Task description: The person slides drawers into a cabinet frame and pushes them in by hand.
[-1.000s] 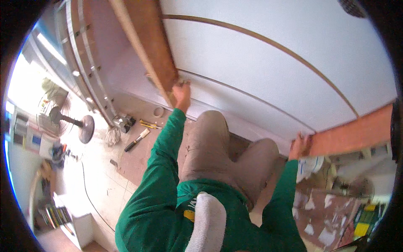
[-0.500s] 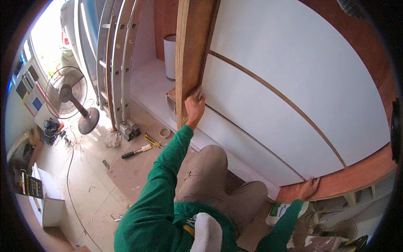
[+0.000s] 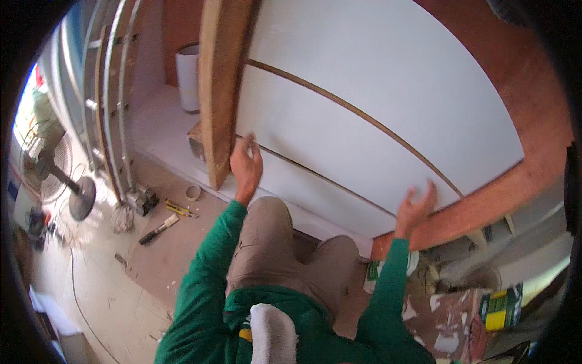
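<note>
Both of my hands are at a large white panelled surface [image 3: 388, 67], crossed by a brown strip [image 3: 351, 107] and a thin dark groove [image 3: 321, 178]. My left hand [image 3: 245, 170] is slightly blurred, fingers raised and apart, at the panel's left edge beside an upright wooden post [image 3: 215, 91]. Whether its fingertips touch the surface I cannot tell. My right hand [image 3: 416, 209] is open, thumb and fingers spread, over the lower right part near the reddish-brown wooden border [image 3: 451, 218]. Neither hand holds anything visible.
On brown sheeting at left lie a yellow utility knife [image 3: 179, 208], a black-handled tool [image 3: 159, 230] and a tape roll [image 3: 193, 193]. Beyond stand a metal ladder [image 3: 111, 103] and a fan [image 3: 82, 197]. A white cylinder [image 3: 189, 79] stands behind the post. Containers clutter the lower right.
My right hand has come off the lower wooden border and moved up over the panel, fingers spreading. My left hand has come away from the post edge. The view has shifted right.
</note>
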